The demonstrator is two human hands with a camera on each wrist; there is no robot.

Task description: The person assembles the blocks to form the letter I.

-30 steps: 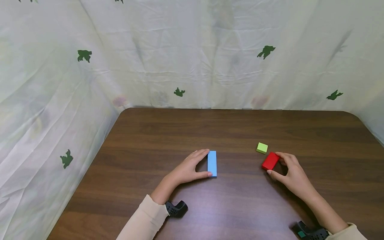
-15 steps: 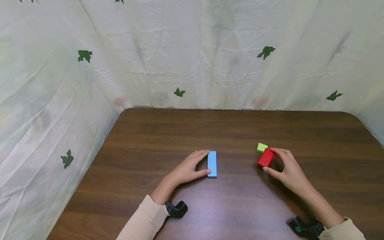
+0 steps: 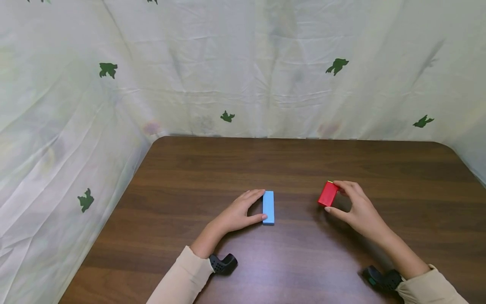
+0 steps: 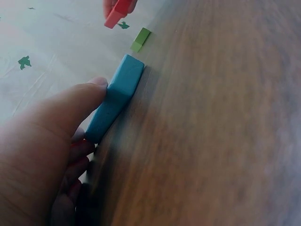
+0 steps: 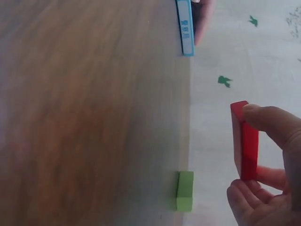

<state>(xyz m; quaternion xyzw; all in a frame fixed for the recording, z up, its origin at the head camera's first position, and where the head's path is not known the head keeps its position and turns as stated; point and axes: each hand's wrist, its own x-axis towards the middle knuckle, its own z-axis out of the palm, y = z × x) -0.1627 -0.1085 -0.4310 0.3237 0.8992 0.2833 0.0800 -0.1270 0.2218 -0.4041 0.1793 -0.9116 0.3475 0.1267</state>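
My left hand (image 3: 238, 214) holds a long light-blue block (image 3: 268, 207) on the table, thumb at its near end and fingertips at its far end. In the right wrist view the side of this blue block (image 5: 186, 29) is pale with printed blue characters. Raised off the table, a red rectangular block (image 3: 328, 194) is pinched at its ends by the thumb and fingers of my right hand (image 3: 357, 210). A small green block (image 5: 185, 192) rests on the table below it; the red block hides nearly all of it in the head view.
The brown wood-grain table (image 3: 212, 164) has rounded far corners. A pale curtain with green leaf-like shapes (image 3: 337, 66) hangs behind it and along the left. Black wrist devices (image 3: 224, 264) sit below both hands.
My right hand has lifted the red block and carried it left and away from me, until it covers most of the green block in the head view. The left hand stays still on the blue block.
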